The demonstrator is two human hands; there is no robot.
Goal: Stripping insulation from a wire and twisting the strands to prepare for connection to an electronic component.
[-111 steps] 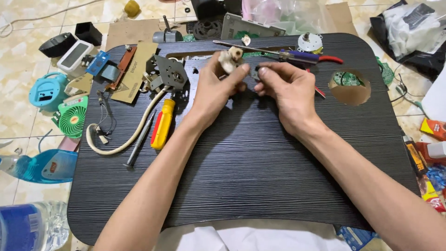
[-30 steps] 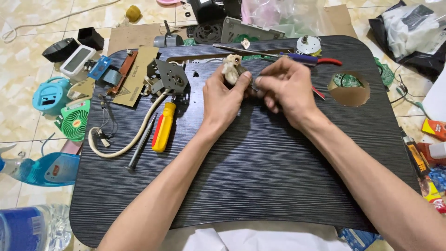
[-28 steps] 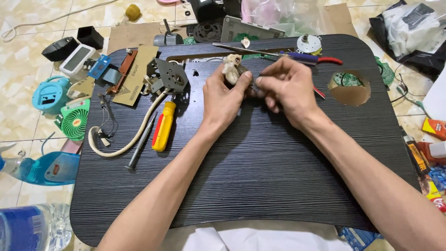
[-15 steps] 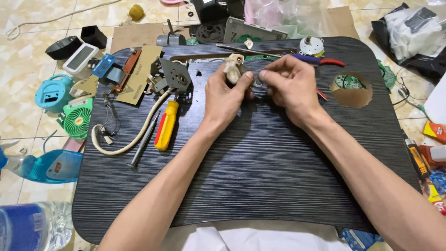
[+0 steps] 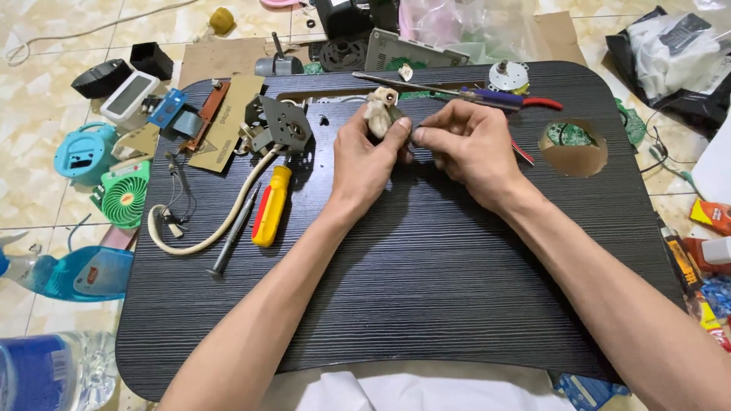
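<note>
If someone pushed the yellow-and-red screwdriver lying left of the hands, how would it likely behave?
The screwdriver has a rounded handle and lies flat on the black tabletop, so it would probably roll sideways rather than slide. It looks rigid, likely handle-heavy. The cream cable beside it might stop it.

Left hand (image 5: 365, 156) and right hand (image 5: 468, 144) grip a small beige motor (image 5: 379, 109).

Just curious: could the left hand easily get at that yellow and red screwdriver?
Probably yes. The screwdriver lies uncovered on the black table just beside the left hand, but that hand is holding a small beige part.
</note>
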